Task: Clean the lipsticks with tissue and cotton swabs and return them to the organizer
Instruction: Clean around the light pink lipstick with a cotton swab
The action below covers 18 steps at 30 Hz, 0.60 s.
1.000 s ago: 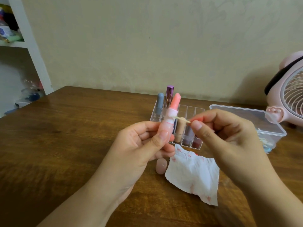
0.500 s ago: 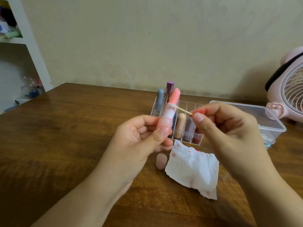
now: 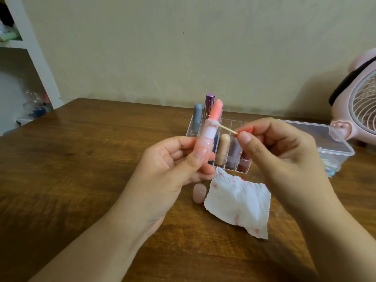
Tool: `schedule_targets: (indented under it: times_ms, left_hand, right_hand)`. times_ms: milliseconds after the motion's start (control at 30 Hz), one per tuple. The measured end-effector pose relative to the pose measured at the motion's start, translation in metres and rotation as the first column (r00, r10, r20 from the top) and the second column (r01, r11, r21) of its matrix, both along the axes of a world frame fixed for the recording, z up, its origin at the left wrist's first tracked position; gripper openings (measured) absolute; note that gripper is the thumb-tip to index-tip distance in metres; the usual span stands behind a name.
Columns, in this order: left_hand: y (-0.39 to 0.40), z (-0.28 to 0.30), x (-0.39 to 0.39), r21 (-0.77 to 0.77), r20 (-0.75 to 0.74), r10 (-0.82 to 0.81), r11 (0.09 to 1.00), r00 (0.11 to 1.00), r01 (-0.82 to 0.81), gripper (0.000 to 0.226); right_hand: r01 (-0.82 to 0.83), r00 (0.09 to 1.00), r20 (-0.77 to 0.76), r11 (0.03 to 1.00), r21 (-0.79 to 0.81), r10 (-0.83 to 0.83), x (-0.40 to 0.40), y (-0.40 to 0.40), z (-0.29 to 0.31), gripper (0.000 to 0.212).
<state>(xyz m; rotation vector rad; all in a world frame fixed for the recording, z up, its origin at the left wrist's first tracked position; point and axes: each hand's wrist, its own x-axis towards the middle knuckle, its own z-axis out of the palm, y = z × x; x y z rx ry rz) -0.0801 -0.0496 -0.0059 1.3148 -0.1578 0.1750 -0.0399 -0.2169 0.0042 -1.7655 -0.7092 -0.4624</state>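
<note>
Low in the frame's centre, a stained tissue (image 3: 238, 202) lies on the surface (image 3: 81, 159), a pink cap (image 3: 198, 193) touching its left edge. Above them your left hand (image 3: 168, 169) grips the open lipstick (image 3: 210, 129) upright, while your right hand (image 3: 278, 151) pinches a cotton swab (image 3: 223, 127), tip against the tube's rim. Behind, mid-frame, the clear organizer (image 3: 191, 127) holds more lipsticks.

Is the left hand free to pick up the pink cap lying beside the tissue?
Probably not yet. The left hand grips the open lipstick, so its fingers are taken. The cap itself lies uncovered just below it, beside the tissue.
</note>
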Motion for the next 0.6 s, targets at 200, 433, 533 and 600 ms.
schedule_targets:
  times_ms: [200,433,533,600]
  left_hand:
    - [0.0006,0.0004,-0.0003,-0.054,-0.016,-0.054,0.997,0.998,0.053,0.027]
    - [0.0003,0.0002,-0.0013,-0.077,-0.006,-0.100,0.992,0.995,0.099,0.024]
    - [0.0005,0.0003,-0.0013,-0.092,-0.009,-0.112,0.990,0.994,0.111,0.024]
    - [0.0010,0.0003,-0.0008,-0.084,-0.011,-0.102,0.991,0.995,0.101,0.024]
  right_hand:
    - [-0.096,0.994,-0.051,0.995,-0.005,0.096,0.0012,0.0030,-0.0027,0.008]
    - [-0.044,0.998,-0.037,0.996,0.080,0.048,0.0022,-0.0007,-0.0002,0.007]
    - [-0.074,0.996,-0.044,0.997,0.034,0.075,0.0015,0.0009,-0.0014,0.008]
    - [-0.082,0.996,-0.039,0.997,-0.002,0.081,0.0005,0.0017,-0.0010,0.008]
